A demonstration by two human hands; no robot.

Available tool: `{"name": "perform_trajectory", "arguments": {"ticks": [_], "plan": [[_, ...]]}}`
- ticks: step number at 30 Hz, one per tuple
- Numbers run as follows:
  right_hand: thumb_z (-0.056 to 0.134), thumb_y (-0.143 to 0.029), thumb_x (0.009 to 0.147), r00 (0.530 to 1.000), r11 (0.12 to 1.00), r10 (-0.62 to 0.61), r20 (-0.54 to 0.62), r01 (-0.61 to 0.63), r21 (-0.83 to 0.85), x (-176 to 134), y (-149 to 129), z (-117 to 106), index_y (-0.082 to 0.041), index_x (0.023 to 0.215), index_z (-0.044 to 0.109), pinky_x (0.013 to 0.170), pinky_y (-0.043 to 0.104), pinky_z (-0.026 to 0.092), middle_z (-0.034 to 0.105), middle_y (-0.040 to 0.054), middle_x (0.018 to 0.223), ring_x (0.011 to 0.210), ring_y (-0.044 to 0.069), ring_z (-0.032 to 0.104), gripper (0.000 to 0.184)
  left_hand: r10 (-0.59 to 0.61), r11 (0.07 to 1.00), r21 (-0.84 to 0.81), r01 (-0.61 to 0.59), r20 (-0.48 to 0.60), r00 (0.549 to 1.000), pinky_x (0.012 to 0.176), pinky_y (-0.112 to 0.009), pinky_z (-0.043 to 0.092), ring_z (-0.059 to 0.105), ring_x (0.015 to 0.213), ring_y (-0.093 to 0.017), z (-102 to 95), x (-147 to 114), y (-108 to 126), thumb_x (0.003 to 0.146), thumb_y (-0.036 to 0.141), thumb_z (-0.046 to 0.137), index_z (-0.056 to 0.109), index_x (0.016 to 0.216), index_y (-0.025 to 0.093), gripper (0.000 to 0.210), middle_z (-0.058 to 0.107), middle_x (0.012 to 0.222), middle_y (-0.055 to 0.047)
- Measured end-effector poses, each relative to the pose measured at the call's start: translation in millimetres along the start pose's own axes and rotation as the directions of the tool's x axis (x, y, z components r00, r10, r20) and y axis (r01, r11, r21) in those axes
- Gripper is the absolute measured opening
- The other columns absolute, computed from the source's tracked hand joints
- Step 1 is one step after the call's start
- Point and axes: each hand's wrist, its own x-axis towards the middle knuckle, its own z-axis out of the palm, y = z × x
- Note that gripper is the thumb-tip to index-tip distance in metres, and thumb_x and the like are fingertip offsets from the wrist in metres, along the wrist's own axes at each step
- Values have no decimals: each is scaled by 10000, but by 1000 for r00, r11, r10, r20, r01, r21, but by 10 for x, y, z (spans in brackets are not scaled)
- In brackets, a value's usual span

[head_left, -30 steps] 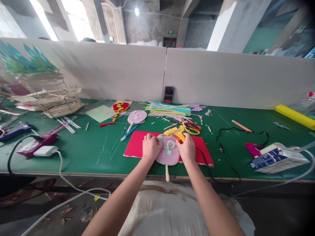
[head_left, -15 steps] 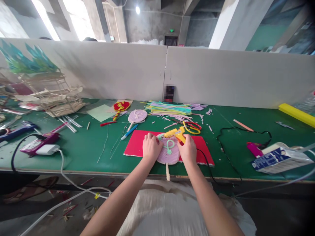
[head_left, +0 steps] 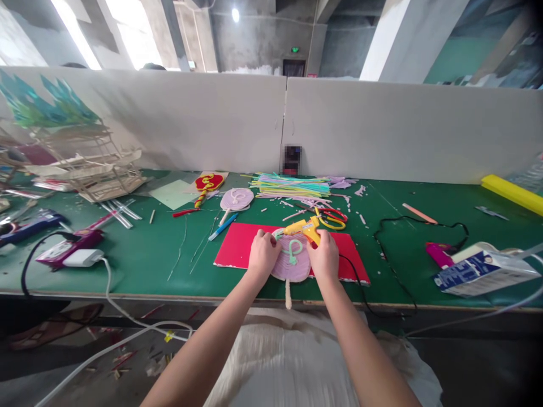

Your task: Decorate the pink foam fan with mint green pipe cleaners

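Observation:
My right hand [head_left: 324, 254] grips a yellow glue gun [head_left: 306, 227], its nozzle pointing left over the top of a round lilac fan-shaped piece [head_left: 292, 270]. A mint-green pipe cleaner [head_left: 296, 246] forms a loop on the lilac face, and its green length runs up to the left edge. There, my left hand [head_left: 263, 251] is closed with its fingertips pinched at the green strip, partly hiding it. The piece's pale handle [head_left: 288, 295] points toward me past the table edge. Beneath lies a red board [head_left: 235, 244].
Behind the board are scissors [head_left: 333, 219], a bundle of pastel pipe cleaners [head_left: 292, 185], a second lilac fan [head_left: 236, 199], a red-and-yellow fan [head_left: 208, 182] and a blue pen [head_left: 223, 227]. A black cord [head_left: 377, 249] trails right toward a blue-and-white box [head_left: 479, 274].
My left hand has shifted very slightly right, and the lilac piece has moved a touch with it. The glue gun's nozzle stays near the top edge, in my right hand.

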Motion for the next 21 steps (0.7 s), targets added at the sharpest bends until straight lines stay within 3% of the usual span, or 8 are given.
{"name": "perform_trajectory", "arguments": {"ticks": [21], "plan": [[497,-89,761,998,997,-57,-10,57,-46,-13,-21,-43,-164,986,538,728,329,407,627,103,956,888,244,552,241,-16,995,-97,10,-62,998,644,-243,438,521,675,-128,41,-55,-28,733,187,548,563,670,174,66,481,821,-28]]}}
